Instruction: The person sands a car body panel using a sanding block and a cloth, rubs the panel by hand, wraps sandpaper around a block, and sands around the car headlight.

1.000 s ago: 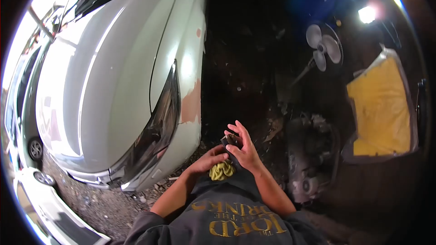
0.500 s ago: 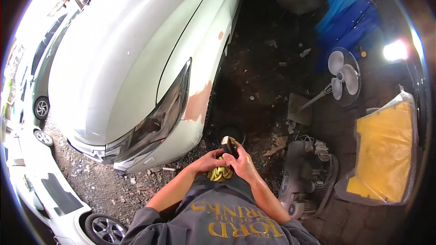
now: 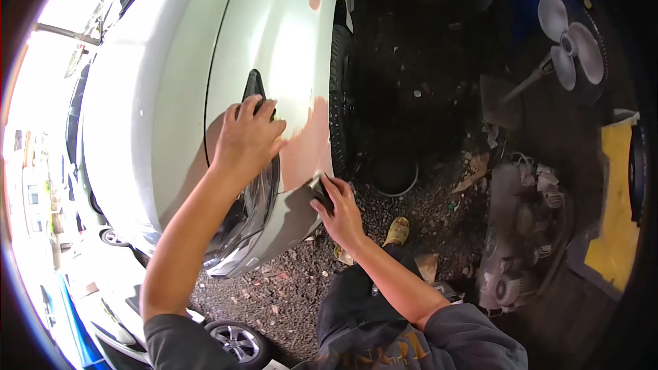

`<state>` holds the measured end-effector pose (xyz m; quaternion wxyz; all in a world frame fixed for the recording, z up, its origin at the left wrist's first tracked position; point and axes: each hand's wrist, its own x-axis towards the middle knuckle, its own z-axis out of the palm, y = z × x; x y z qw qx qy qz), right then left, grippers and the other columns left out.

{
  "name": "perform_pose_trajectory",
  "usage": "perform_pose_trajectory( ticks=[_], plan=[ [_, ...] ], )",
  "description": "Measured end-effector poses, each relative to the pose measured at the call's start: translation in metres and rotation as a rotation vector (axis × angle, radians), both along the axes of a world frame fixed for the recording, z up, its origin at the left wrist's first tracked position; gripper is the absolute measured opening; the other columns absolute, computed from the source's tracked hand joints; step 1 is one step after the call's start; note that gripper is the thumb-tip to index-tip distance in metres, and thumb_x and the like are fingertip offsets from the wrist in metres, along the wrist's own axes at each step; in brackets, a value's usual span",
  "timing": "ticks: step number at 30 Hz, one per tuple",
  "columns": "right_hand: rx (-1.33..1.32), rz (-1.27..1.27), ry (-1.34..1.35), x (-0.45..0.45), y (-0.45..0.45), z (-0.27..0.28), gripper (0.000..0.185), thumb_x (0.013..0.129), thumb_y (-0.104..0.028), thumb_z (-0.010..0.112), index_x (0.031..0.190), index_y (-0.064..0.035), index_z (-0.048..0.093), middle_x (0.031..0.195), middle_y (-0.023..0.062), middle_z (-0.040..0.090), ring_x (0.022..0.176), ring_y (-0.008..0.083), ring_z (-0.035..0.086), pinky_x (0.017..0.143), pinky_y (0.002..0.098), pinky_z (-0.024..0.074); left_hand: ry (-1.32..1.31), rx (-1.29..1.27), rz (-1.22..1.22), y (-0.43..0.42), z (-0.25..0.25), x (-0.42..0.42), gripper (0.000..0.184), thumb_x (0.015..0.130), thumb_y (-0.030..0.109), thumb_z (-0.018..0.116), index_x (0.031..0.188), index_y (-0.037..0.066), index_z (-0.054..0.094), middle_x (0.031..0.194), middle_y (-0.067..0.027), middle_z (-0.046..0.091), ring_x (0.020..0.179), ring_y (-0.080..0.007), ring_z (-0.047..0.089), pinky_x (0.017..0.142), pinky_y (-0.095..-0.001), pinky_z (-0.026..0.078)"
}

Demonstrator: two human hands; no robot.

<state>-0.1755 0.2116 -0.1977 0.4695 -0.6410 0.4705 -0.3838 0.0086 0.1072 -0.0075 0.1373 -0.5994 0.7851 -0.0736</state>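
My left hand (image 3: pixel 248 138) lies with fingers apart over the upper end of the headlight (image 3: pixel 259 199) of a white car (image 3: pixel 181 48). In my right hand (image 3: pixel 340 218) is a small dark sanding block (image 3: pixel 319 188) with a pale edge, held against the front corner of the fender. The block touches the lower end of a pinkish-brown filler patch (image 3: pixel 307 142). A smaller patch of the same colour (image 3: pixel 314 1) shows higher on the fender. My fingers partly cover the block, and my left hand hides part of the headlight.
The car's front tyre (image 3: pixel 340 89) is just beyond the patch. A round black basin (image 3: pixel 395 177) sits on the gravel. To the right stand a fan (image 3: pixel 567 44), a dusty compressor (image 3: pixel 510 247) and a yellow panel (image 3: pixel 608 226). Other cars are at left.
Both hands have moved from in front of my waist up to the car. They have parted, the left onto the headlight, the right with the block to the fender. The yellow cloth is out of sight.
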Motion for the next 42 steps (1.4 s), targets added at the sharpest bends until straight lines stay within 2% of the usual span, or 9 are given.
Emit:
perform_pose_trajectory(
  ticks=[3,6,7,11,18,27,32,38,42],
  plan=[
    [-0.155,-0.119,-0.007,0.036,-0.015,-0.012,0.064,0.086,-0.019,0.083,0.145,-0.0118,0.057,0.132,0.0190,0.059,0.121,0.0395,0.055,0.101,0.0476,0.0486,-0.042,-0.022,-0.208,0.010,-0.007,0.015,0.045,0.077,0.041,0.086,0.112,0.015,0.073,0.146,-0.0105,0.055,0.151,-0.0398,0.034,0.127,-0.0572,0.024],
    [-0.207,-0.246,0.010,0.062,-0.025,-0.017,0.065,0.084,-0.017,0.084,0.144,-0.0151,0.058,0.131,0.0175,0.059,0.118,0.0387,0.053,0.103,0.0485,0.0451,-0.059,0.124,-0.212,0.000,-0.014,0.021,0.040,0.076,0.034,0.087,0.105,0.012,0.072,0.143,-0.0111,0.058,0.150,-0.0406,0.035,0.126,-0.0594,0.024],
    [-0.260,-0.293,0.000,0.069,-0.027,-0.018,0.068,0.084,-0.015,0.084,0.147,-0.0184,0.057,0.134,0.0167,0.058,0.115,0.0382,0.054,0.100,0.0477,0.0456,-0.003,0.075,-0.330,-0.006,-0.019,0.027,0.032,0.076,0.023,0.085,0.100,0.009,0.069,0.133,-0.0122,0.063,0.141,-0.0392,0.047,0.119,-0.0535,0.039],
    [-0.280,-0.323,-0.008,0.080,0.000,-0.035,0.072,0.083,-0.012,0.084,0.149,-0.0210,0.056,0.139,0.0158,0.057,0.114,0.0375,0.054,0.100,0.0470,0.0442,0.292,0.239,-0.325,-0.030,-0.026,0.025,0.026,0.075,0.006,0.077,0.099,0.003,0.067,0.114,-0.0130,0.067,0.112,-0.0352,0.065,0.089,-0.0403,0.056],
    [-0.320,-0.302,0.036,0.084,-0.028,-0.027,0.060,0.086,-0.013,0.081,0.143,-0.0171,0.063,0.141,0.0160,0.057,0.119,0.0363,0.052,0.107,0.0480,0.0395,0.868,0.332,-0.202,-0.042,-0.012,0.018,0.030,0.073,-0.005,0.065,0.103,-0.002,0.066,0.107,-0.0146,0.066,0.101,-0.0286,0.066,0.094,-0.0344,0.051],
    [-0.259,-0.376,-0.014,0.088,0.014,-0.026,0.055,0.085,-0.011,0.079,0.138,-0.0142,0.066,0.138,0.0127,0.060,0.123,0.0351,0.054,0.108,0.0468,0.0387,0.921,0.451,0.192,-0.025,0.009,0.012,0.022,0.084,0.014,0.068,0.098,-0.002,0.070,0.080,-0.0079,0.068,0.073,-0.0144,0.063,0.073,-0.0318,0.054],
    [-0.210,-0.459,-0.037,0.102,-0.106,-0.002,0.054,0.094,-0.022,0.073,0.144,-0.0112,0.058,0.135,0.0154,0.057,0.122,0.0378,0.049,0.108,0.0445,0.0390,1.035,0.432,0.206,-0.036,0.007,0.009,0.029,0.090,0.025,0.073,0.100,-0.002,0.070,0.083,-0.0063,0.069,0.077,-0.0120,0.063,0.073,-0.0299,0.053],
    [-0.211,-0.467,0.046,0.097,0.021,-0.025,0.055,0.090,-0.023,0.077,0.140,-0.0053,0.062,0.128,0.0156,0.062,0.114,0.0372,0.053,0.101,0.0468,0.0418,1.166,0.355,0.222,-0.048,0.000,0.018,0.029,0.091,0.024,0.072,0.104,-0.003,0.070,0.084,-0.0082,0.069,0.078,-0.0139,0.064,0.074,-0.0314,0.054],
    [-0.256,-0.482,0.023,0.104,-0.035,-0.012,0.056,0.092,-0.026,0.076,0.141,-0.0034,0.061,0.128,0.0164,0.061,0.118,0.0361,0.052,0.104,0.0460,0.0410,1.135,0.393,0.238,-0.053,-0.001,0.019,0.030,0.090,0.023,0.071,0.105,-0.003,0.069,0.084,-0.0089,0.068,0.078,-0.0140,0.063,0.075,-0.0314,0.054]
  ],
)
